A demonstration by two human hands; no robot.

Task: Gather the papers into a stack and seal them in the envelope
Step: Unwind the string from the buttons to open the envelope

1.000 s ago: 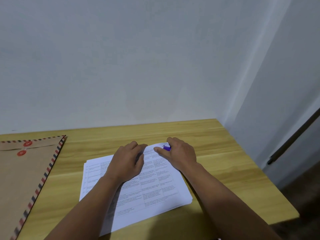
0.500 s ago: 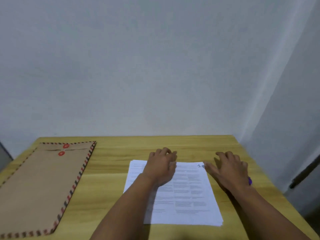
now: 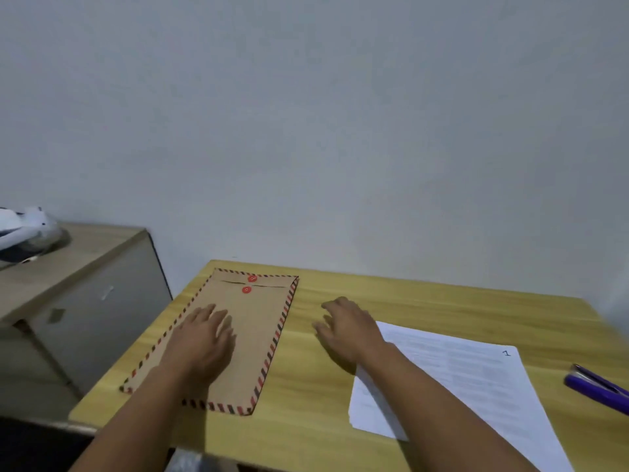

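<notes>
From my head camera, I am looking down at a wooden table (image 3: 425, 294) pushed against a pale wall. My left hand (image 3: 200, 342) is lying palm down on the brown envelope (image 3: 253, 338), fingers spread and flat, gripping nothing. The envelope is lying flat on the left part of the table, its border striped red and dark, its flap end pointing toward the wall with two red buttons (image 3: 249, 283) showing there, one above the other.

My right hand (image 3: 347, 330) is hovering or resting over bare wood between the envelope and the papers (image 3: 469, 383); its fingers are loosely spread and empty, and I cannot tell whether they are touching the table. My right forearm is crossing the near left part of the papers. The papers are sitting in a stack on the right part of the table, well apart from the envelope, with a small handwritten mark at the far right corner.

A purple stapler (image 3: 599, 388) is lying just right of the papers, near the table's edge. Left of the table a grey cabinet (image 3: 92, 287) is standing with something white (image 3: 23, 229) on top, too blurred to identify.
</notes>
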